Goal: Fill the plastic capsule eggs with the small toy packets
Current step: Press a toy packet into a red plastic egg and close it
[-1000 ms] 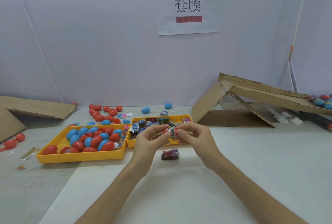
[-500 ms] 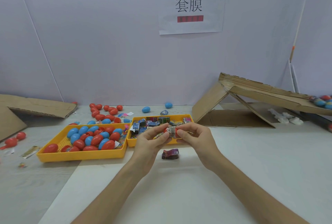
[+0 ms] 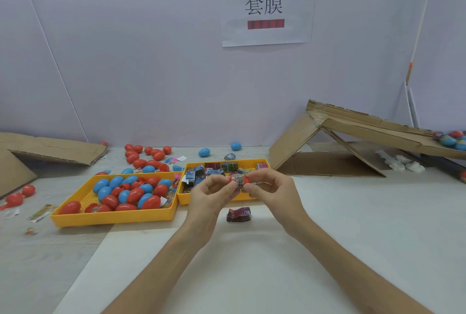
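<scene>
Between left hand [image 3: 214, 195] and right hand [image 3: 274, 192] an egg [image 3: 248, 179] is pinched at both ends, a packet [image 3: 239, 181] wedged between its halves. Shell is judged light, slick, thin; packet soft, crinkly. Hold is best taken on the domed ends. Tray [image 3: 180, 194] sits just behind the grip.

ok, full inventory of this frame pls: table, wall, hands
big tray: one, yellow, left of centre
tray eggs: many, red and blue, in big tray
small tray: one, yellow, right beside big tray
toy packets: many, mixed colours, in small tray
loose packet: one, dark, table, near the hands
loose eggs: many red, few blue, behind the trays
cardboard ramp: one, brown, right
ramp eggs: few, red and blue, on ramp
cardboard sheet: one, brown, far left
paper sign: one, white, wall
held egg: one, red, silvery packet at its middle
left hand: pinches held egg
right hand: pinches held egg
</scene>
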Tool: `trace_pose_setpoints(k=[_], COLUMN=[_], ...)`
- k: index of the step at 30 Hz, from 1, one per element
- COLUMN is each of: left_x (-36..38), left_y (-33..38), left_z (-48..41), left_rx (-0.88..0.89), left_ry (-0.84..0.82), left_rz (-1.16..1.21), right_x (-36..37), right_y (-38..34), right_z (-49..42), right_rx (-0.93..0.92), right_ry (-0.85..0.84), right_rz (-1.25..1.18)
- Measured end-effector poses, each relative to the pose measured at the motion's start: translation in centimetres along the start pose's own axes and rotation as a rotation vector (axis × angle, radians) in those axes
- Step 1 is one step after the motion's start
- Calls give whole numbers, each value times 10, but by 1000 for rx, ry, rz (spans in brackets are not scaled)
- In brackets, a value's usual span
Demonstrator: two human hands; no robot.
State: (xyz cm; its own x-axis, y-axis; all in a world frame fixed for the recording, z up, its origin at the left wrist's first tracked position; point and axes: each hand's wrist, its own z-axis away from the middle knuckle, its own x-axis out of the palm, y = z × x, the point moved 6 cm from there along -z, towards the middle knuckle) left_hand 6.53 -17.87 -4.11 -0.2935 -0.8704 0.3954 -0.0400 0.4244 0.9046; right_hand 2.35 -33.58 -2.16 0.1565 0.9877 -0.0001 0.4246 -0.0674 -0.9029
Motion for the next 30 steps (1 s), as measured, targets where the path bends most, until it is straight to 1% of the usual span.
trace_pose_setpoints(k=[9, 14, 18, 23, 30], left_x=[-8, -9, -6, -6, -5], left_y=[-2, -2, 3, 7, 10], left_z=[-4, -4, -3, -3, -3], left_rx=[77, 91, 153, 245, 304], left_ry=[75, 74, 56, 58, 53], left_rz=[-263, -294, -369, -535, -621], right_x=[-6, -6, -7, -5, -5], right_y=[1, 1, 1, -3, -1], right_z=[0, 0, 0, 0, -2], right_rx=[-37, -48, -60, -97, -78], right_ry=[67, 79, 76, 50, 15], right_rz=[69, 96, 126, 190, 224])
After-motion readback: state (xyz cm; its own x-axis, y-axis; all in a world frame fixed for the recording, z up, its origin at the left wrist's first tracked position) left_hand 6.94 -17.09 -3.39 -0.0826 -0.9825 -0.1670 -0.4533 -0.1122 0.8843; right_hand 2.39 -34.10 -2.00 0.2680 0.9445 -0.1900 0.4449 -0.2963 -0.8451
